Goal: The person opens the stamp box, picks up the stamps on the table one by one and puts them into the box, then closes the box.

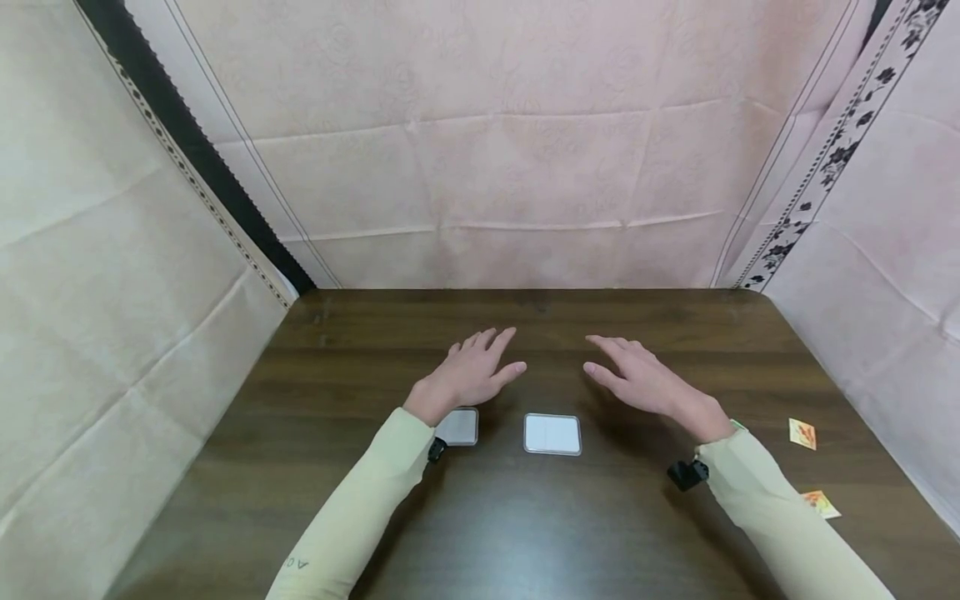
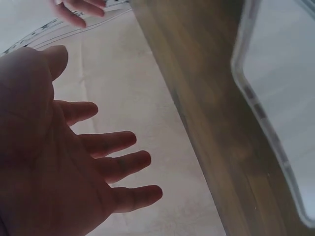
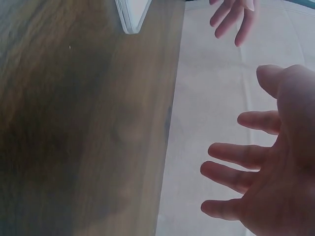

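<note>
Both hands hover over the dark wooden table with nothing in them. My left hand (image 1: 467,372) has its fingers spread and straight, above and just beyond a white rounded-corner case (image 1: 458,427) that the wrist partly covers in the head view. A second white flat case (image 1: 552,434) lies on the table between the two forearms. To its right, my right hand (image 1: 636,375) is stretched out with the thumb apart from the fingers. In the left wrist view, the palm (image 2: 64,167) faces the camera beside a large corner of a white case (image 2: 280,88).
Two small orange-and-yellow printed cards lie at the right: one card (image 1: 802,434) in the open, the other card (image 1: 821,503) partly behind the right sleeve. The wooden table (image 1: 360,333) ends at a pale cloth curtain (image 1: 510,183), with more cloth on both sides.
</note>
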{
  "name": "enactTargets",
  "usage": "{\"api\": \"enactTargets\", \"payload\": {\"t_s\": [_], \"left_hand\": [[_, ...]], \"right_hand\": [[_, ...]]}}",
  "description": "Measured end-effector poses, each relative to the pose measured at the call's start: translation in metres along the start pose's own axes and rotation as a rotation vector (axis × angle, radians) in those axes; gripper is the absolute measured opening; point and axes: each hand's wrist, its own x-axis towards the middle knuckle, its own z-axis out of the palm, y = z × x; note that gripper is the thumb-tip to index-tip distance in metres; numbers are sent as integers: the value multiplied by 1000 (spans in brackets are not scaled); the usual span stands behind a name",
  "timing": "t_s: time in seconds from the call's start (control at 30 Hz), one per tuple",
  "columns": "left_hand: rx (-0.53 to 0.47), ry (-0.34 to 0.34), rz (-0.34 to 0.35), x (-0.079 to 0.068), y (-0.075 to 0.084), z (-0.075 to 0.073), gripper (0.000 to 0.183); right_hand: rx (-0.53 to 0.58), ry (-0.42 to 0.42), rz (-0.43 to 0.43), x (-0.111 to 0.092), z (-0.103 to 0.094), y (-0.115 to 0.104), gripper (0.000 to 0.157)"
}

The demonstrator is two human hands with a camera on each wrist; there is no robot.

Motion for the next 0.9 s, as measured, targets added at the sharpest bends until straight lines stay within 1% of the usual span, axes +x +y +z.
{"api": "enactTargets", "payload": {"t_s": [0.1, 0.33, 0.53, 0.63, 0.77, 0.9], "left_hand": [[-17, -9, -7, -1, 3, 2, 73], [-29, -47, 0, -6, 8, 13, 75], [-37, -83, 2, -16, 11, 19, 74], [-44, -90, 10, -20, 13, 21, 75], [-48, -86, 22, -21, 15, 25, 75], [-43, -98, 11, -21, 16, 29, 74]], "right_hand": [[16, -2, 4, -2, 2, -2, 70], [47, -20, 16, -6, 9, -3, 65], [49, -24, 19, -9, 12, -2, 63], [53, -25, 19, -11, 14, -2, 61], [53, -20, 11, -12, 16, -4, 60], [74, -32, 1, -11, 17, -6, 60]]}}
